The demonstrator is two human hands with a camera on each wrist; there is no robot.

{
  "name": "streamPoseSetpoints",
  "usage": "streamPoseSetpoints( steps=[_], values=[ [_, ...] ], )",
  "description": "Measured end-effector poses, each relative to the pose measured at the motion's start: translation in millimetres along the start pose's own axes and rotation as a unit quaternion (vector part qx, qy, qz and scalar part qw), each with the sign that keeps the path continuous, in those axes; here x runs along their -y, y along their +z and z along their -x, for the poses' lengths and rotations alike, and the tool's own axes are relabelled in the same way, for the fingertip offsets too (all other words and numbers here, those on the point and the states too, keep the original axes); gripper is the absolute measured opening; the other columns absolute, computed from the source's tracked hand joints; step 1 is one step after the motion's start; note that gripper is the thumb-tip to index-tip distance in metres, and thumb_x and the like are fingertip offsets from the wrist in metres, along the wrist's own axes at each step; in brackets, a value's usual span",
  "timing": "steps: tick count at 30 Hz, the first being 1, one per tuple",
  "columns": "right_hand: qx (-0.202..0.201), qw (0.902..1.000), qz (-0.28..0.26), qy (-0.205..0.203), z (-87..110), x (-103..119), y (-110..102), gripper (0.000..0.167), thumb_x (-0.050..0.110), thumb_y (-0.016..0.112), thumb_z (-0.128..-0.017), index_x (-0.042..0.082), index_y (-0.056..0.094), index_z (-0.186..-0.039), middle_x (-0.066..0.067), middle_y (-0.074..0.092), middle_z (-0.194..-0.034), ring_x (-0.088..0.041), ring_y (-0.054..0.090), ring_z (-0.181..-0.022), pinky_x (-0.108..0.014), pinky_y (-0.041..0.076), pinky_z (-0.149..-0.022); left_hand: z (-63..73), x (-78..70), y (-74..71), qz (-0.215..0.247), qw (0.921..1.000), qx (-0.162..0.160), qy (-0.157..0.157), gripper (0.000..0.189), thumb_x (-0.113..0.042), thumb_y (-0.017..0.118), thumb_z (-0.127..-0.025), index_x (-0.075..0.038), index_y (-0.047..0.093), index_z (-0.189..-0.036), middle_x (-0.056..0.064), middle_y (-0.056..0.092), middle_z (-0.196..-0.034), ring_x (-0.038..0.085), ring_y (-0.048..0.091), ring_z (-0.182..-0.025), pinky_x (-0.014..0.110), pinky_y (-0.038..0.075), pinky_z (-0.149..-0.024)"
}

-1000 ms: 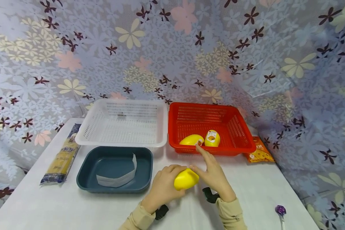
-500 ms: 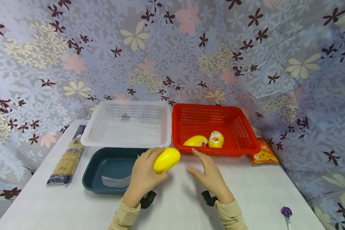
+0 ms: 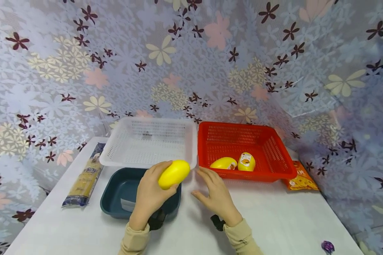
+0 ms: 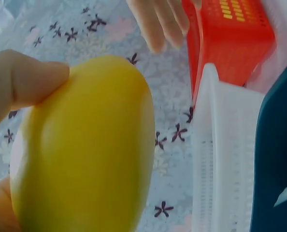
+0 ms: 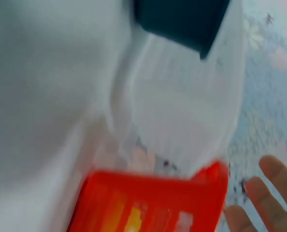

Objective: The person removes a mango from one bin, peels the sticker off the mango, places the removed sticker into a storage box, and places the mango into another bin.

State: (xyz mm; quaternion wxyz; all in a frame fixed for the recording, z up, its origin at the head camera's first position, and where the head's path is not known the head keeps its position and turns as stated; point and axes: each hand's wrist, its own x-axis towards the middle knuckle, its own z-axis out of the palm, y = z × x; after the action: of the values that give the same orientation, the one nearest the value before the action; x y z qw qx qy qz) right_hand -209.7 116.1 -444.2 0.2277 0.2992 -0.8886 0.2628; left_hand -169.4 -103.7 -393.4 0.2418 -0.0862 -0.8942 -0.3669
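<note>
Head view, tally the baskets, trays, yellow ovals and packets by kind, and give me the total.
Baskets: 2, one white, one red
Tray: 1, dark teal
Yellow ovals: 3, one in the left hand
Packets: 2
Total: 8

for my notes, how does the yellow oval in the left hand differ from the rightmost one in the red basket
The left hand grips the held oval; the basket oval lies in the red basket. In the head view, the held oval shows no label, the basket oval a white one. Both are yellow.
</note>
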Motion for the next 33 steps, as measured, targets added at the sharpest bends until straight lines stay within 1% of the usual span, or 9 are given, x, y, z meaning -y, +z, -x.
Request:
streamPoseSetpoints(
  steps=[3, 7, 9, 13, 19, 23, 28, 30, 33],
  values=[
    [0.011, 0.9998, 0.014, -0.009, -9.1, 3.7, 14.5, 0.069, 0.037, 0.077, -0.08, 0.01, 0.051, -0.138, -0.014, 0.052, -0.141, -0.032, 0.048, -0.131, -0.054, 0.04, -0.107, 2.6, 3.7, -3.3, 0.009, 0.9997, 0.003, -0.024, 0.063, -0.02, 0.085, -0.07, -0.017, 0.062, -0.128, 0.007, 0.062, -0.131, 0.031, 0.059, -0.111, 0.048, 0.051, -0.086],
    [0.024, 0.9989, 0.04, 0.01, -17.3, 8.4, 31.7, 0.073, 0.041, 0.076, -0.08, 0.008, 0.049, -0.139, -0.017, 0.049, -0.145, -0.035, 0.044, -0.136, -0.052, 0.032, -0.115, 5.9, 7.0, -4.8, 0.021, 0.9989, 0.012, -0.04, 0.064, -0.02, 0.086, -0.069, -0.015, 0.063, -0.128, 0.009, 0.061, -0.133, 0.035, 0.058, -0.116, 0.051, 0.051, -0.089],
    [0.027, 0.9982, 0.052, 0.014, -20.0, 11.3, 39.8, 0.075, 0.043, 0.075, -0.081, 0.004, 0.048, -0.139, -0.019, 0.047, -0.146, -0.036, 0.041, -0.138, -0.051, 0.028, -0.117, 6.6, 8.0, -4.1, 0.025, 0.9988, 0.013, -0.041, 0.064, -0.02, 0.087, -0.069, -0.015, 0.063, -0.128, 0.009, 0.061, -0.133, 0.035, 0.058, -0.117, 0.052, 0.05, -0.09],
    [0.027, 0.9981, 0.054, 0.013, -22.1, 17.6, 53.0, 0.079, 0.044, 0.073, -0.083, -0.003, 0.045, -0.14, -0.022, 0.045, -0.147, -0.037, 0.038, -0.14, -0.052, 0.029, -0.116, 6.5, 8.5, -1.3, 0.042, 0.9984, 0.012, -0.037, 0.063, -0.019, 0.086, -0.07, -0.014, 0.062, -0.129, 0.009, 0.061, -0.133, 0.034, 0.058, -0.117, 0.051, 0.05, -0.092],
    [0.029, 0.9983, 0.04, 0.03, -14.5, 17.3, 64.0, 0.08, 0.035, 0.076, -0.081, 0.0, 0.04, -0.144, -0.018, 0.043, -0.149, -0.037, 0.035, -0.142, -0.054, 0.028, -0.116, 4.2, 7.2, -1.1, 0.111, 0.9926, 0.036, -0.031, 0.063, -0.018, 0.085, -0.071, -0.015, 0.062, -0.13, 0.008, 0.061, -0.134, 0.031, 0.06, -0.117, 0.048, 0.051, -0.093],
    [0.024, 0.9989, 0.021, 0.034, -14.3, 15.0, 65.9, 0.077, 0.037, 0.074, -0.083, 0.002, 0.041, -0.144, -0.016, 0.04, -0.152, -0.036, 0.032, -0.144, -0.052, 0.028, -0.116, -14.1, 14.5, -12.0, 0.124, 0.9898, 0.06, -0.036, 0.063, -0.019, 0.085, -0.073, -0.017, 0.06, -0.132, 0.008, 0.06, -0.134, 0.028, 0.062, -0.111, 0.045, 0.052, -0.09],
    [0.021, 0.9991, 0.008, 0.036, -21.0, 13.3, 67.7, 0.074, 0.036, 0.072, -0.086, 0.002, 0.042, -0.144, -0.017, 0.035, -0.155, -0.034, 0.029, -0.146, -0.05, 0.028, -0.116, -54.6, 27.1, -27.5, 0.151, 0.9814, 0.104, -0.058, 0.064, -0.023, 0.08, -0.079, -0.018, 0.054, -0.137, 0.012, 0.056, -0.138, 0.032, 0.06, -0.112, 0.047, 0.052, -0.091],
    [0.026, 0.9988, 0.005, 0.042, -24.2, 13.1, 68.8, 0.074, 0.036, 0.071, -0.086, 0.003, 0.041, -0.145, -0.016, 0.034, -0.156, -0.033, 0.027, -0.147, -0.049, 0.028, -0.117, -70.4, 32.9, -29.1, 0.168, 0.9758, 0.125, -0.064, 0.064, -0.024, 0.078, -0.081, -0.017, 0.052, -0.139, 0.012, 0.054, -0.14, 0.033, 0.058, -0.116, 0.048, 0.051, -0.094],
    [0.037, 0.9977, -0.01, 0.056, -27.0, 14.0, 70.8, 0.073, 0.034, 0.071, -0.086, 0.004, 0.041, -0.146, -0.014, 0.032, -0.157, -0.032, 0.025, -0.147, -0.048, 0.03, -0.116, -90.4, 41.3, -26.5, 0.199, 0.9632, 0.162, -0.08, 0.063, -0.025, 0.074, -0.085, -0.017, 0.048, -0.142, 0.012, 0.051, -0.143, 0.034, 0.054, -0.121, 0.048, 0.05, -0.097]
  ],
)
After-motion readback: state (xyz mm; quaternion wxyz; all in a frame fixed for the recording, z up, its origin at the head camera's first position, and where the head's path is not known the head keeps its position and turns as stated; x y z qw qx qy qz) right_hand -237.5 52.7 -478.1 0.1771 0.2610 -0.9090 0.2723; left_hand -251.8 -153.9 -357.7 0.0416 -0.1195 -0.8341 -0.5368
